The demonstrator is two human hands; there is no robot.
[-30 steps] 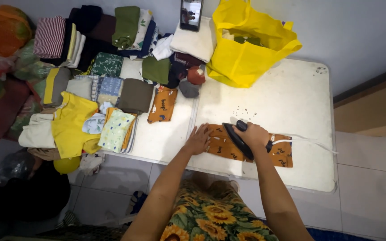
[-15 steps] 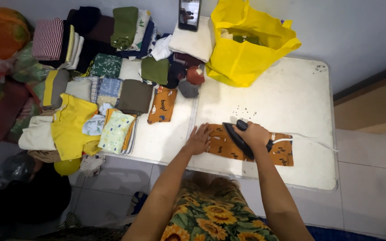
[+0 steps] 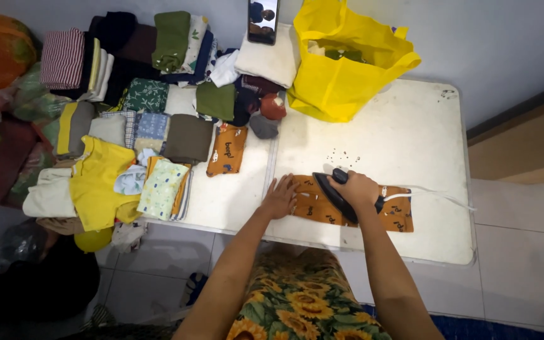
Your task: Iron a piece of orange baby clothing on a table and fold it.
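Note:
An orange patterned cloth lies flat near the front edge of a white table. My right hand grips the handle of a black iron that rests on the cloth's middle. My left hand lies flat, fingers spread, on the cloth's left end. The iron's white cord trails off to the right.
A yellow bag stands open at the table's back. A phone leans against the wall above folded white cloth. Several folded clothes fill the left side, among them an orange piece and a yellow garment.
Hands and iron keep almost the same place on the cloth. The view has shifted a little, so everything sits slightly higher and further left in the frame.

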